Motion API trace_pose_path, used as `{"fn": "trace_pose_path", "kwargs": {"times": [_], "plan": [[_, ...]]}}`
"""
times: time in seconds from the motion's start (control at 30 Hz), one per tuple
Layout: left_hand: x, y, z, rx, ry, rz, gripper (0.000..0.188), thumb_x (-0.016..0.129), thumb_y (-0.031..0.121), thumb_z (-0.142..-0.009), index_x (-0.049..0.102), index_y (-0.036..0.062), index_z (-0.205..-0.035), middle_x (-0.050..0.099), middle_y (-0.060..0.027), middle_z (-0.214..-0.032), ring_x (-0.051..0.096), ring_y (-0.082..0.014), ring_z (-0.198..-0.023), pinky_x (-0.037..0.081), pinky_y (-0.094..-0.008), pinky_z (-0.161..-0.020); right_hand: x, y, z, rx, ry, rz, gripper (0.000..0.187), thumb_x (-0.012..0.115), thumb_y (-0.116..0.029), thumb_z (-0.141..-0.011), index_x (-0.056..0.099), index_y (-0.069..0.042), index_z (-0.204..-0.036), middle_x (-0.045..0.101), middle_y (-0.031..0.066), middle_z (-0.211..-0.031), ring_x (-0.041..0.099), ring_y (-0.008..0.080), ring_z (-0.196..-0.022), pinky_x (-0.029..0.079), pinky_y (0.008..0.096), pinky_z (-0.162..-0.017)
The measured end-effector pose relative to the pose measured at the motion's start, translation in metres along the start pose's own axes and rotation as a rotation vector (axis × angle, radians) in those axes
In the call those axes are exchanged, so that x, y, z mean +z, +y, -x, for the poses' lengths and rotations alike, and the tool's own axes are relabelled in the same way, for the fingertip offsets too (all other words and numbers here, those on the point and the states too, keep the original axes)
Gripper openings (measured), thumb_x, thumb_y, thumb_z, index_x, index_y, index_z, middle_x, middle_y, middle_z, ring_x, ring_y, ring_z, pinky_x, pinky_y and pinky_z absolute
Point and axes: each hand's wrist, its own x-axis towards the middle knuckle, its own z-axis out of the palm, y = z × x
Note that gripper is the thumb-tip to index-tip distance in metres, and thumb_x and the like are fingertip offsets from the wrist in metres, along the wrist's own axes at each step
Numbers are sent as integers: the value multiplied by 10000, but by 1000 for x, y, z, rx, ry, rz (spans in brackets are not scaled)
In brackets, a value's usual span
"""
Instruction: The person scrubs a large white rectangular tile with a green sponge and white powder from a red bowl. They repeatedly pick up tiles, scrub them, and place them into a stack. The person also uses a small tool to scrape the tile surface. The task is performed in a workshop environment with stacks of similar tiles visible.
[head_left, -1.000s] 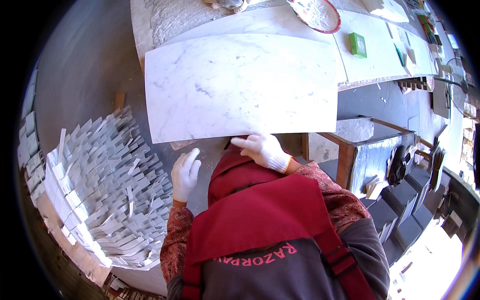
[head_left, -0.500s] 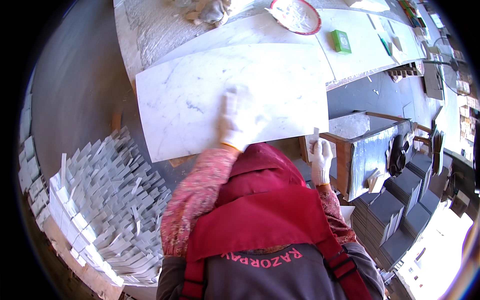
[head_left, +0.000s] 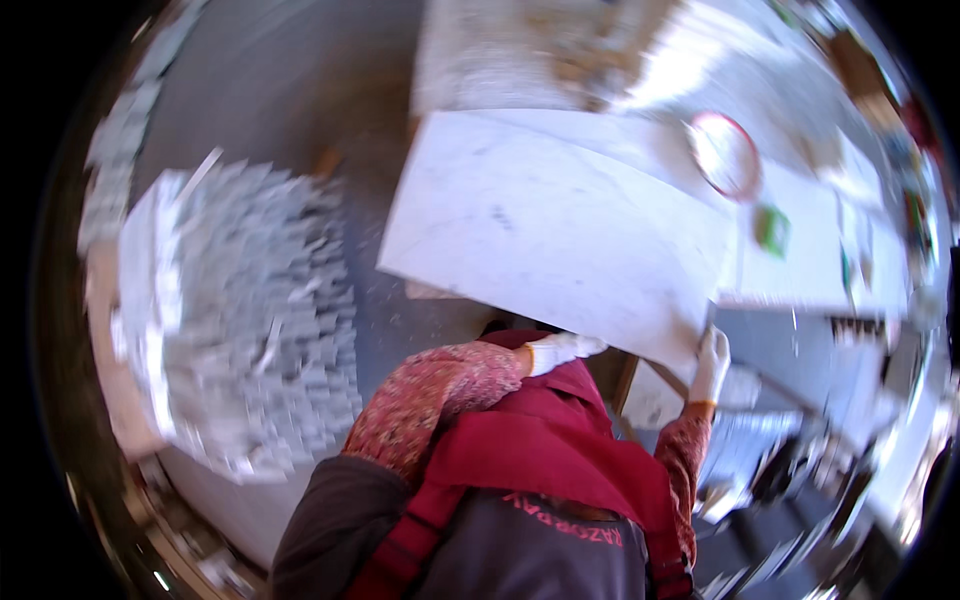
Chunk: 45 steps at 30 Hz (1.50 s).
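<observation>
A white panel (head_left: 560, 220) with grey marble-like veining lies on the table in front of me, its near edge reaching over toward my body. My left hand (head_left: 562, 352), in a white glove, rests by the near edge, close to the red apron, with its fingers stretched out to the right. At the near right corner of the panel is my right hand (head_left: 712, 362), also gloved, its fingers closed. Blur hides what is in those fingers and whether they press on the corner.
A round red-rimmed basin (head_left: 724, 155) and a green box (head_left: 772, 230) stand beyond the panel. At left, a large stack of pale strips (head_left: 260, 320) rises from a pallet. Dark stacked slabs (head_left: 760, 550) and a wooden-framed bin are at lower right.
My left hand has come off the panel's surface, back to its near edge. The right hand is now at the panel's corner. The whole view has swung and blurred.
</observation>
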Motion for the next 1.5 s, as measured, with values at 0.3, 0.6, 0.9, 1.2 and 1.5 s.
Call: {"fn": "trace_pose_path", "kwargs": {"times": [0.3,0.6,0.9,1.2,1.5], "plan": [[33,-3,19,71,7,616,838,445,565,-999,174,-12,-1543,266,-232,-1581,260,-348,-1473,111,-389,-1222,27,-34,-17,-73,-297,166,358,447,-258,-1038,573,16,-844,433,-31,-747,365,107,-724,342,290,-650],[18,-43,77,157,364,397,663,553,462,-979,503,-73,-1368,598,-152,-1315,558,-207,-1165,397,-292,-1041,20,11,62,18,-403,121,254,455,-130,-1016,540,47,-856,521,83,-762,478,170,-658,433,329,-593],[2,-122,149,194,626,559,713,400,568,-1017,482,-29,-1398,550,-114,-1377,511,-210,-1219,366,-344,-1082,48,96,170,165,-512,-150,236,488,-239,-1029,547,-20,-967,524,45,-877,576,186,-805,547,362,-735],[25,-234,234,545,125,1187,1066,117,812,-892,242,-37,-1523,283,-194,-1577,297,-335,-1444,222,-468,-1196,123,131,293,669,-891,-705,267,457,-48,-982,511,40,-1228,587,148,-1272,580,240,-1183,492,373,-1038],[20,-237,264,931,459,1205,724,317,565,-1025,304,28,-1510,384,-128,-1519,374,-267,-1386,284,-429,-1162,194,57,363,817,-1256,-110,365,484,-303,-1028,531,8,-1213,568,218,-1317,566,340,-1192,519,426,-951]]}}
